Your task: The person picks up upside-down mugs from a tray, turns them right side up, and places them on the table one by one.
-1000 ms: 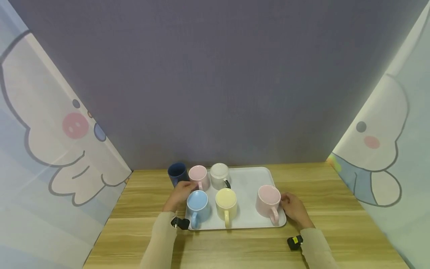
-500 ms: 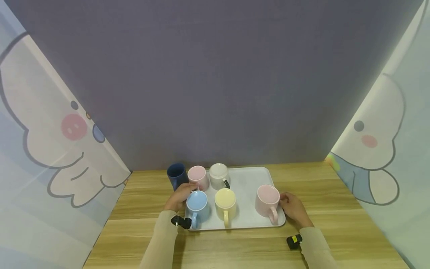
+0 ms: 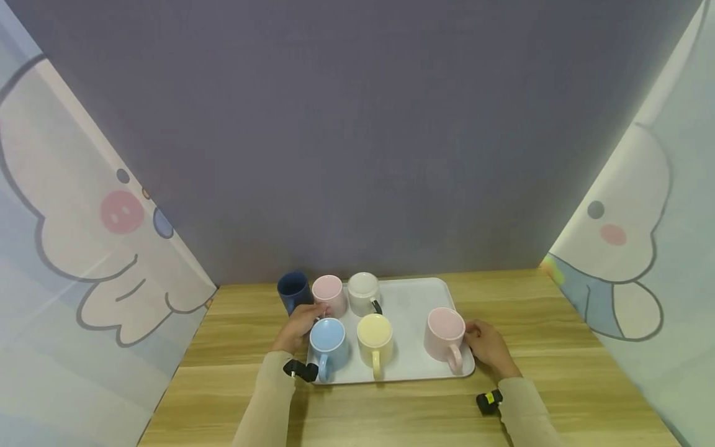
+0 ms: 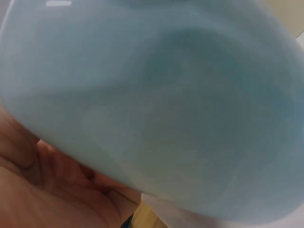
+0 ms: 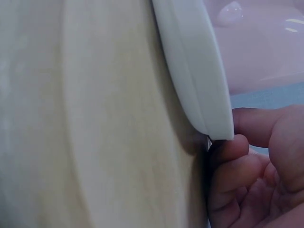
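Note:
A white tray [image 3: 412,320] lies on the wooden table, bearing several mugs. In the head view my left hand [image 3: 298,326] is at its left rim, between the pink mug [image 3: 331,300] and the light blue mug [image 3: 329,347]. In the left wrist view the light blue mug [image 4: 156,114] hides the fingertips; some of the palm and curled fingers [image 4: 107,199] show behind. At the right rim, beside the other pink mug [image 3: 444,338], my right hand [image 3: 490,347] holds the tray. The right wrist view has the thumb above the tray rim [image 5: 199,71] and curled fingers [image 5: 235,185] under it.
On the tray are also a yellow mug [image 3: 375,340] and a white mug [image 3: 362,298] with a black handle. A navy mug [image 3: 294,293] stands just left of the tray. A grey wall [image 3: 363,136] rises behind the table [image 3: 380,416], with patterned curtains on both sides.

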